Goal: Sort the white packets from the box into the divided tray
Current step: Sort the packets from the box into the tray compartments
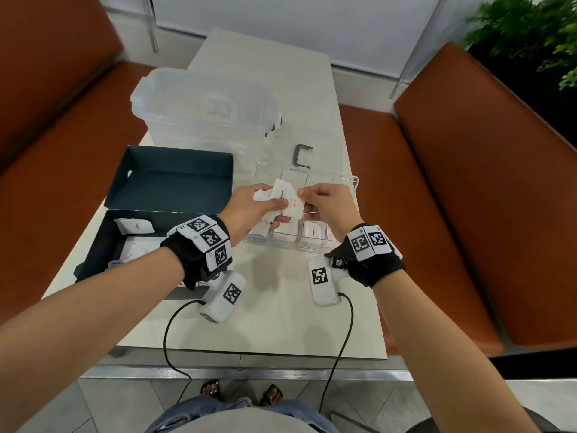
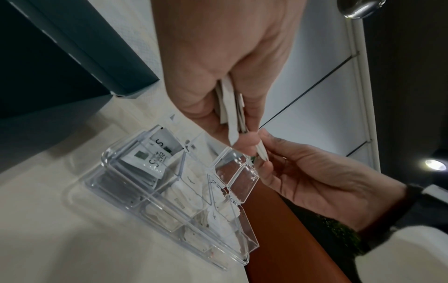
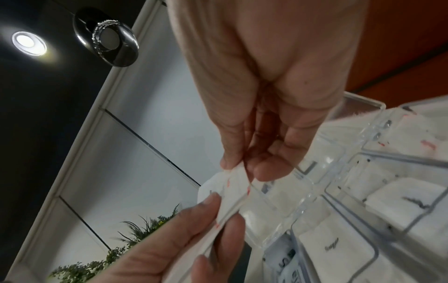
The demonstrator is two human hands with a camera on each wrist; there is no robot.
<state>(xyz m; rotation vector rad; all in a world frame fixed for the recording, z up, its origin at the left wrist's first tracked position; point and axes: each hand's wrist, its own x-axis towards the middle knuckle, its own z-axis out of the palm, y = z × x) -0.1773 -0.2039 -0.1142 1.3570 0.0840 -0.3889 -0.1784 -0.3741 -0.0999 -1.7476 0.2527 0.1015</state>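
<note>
Head view: the left hand [image 1: 249,210] clamps a fanned bunch of white packets [image 1: 282,198] above the divided tray [image 1: 352,182]; the right hand [image 1: 327,204] pinches the top one, printed "Salt" in red. More packets lie in the dark box [image 1: 168,182], left of the tray.
Left wrist view: packet edges [image 2: 232,114] show thin and limp between the fingers [image 2: 252,107], over the tray [image 2: 242,195].
Right wrist view: thumb and forefinger [image 3: 232,153] nip a packet corner [image 3: 232,183].
Advice: peel off one packet only, read its label, then drop it in the matching tray compartment.
</note>
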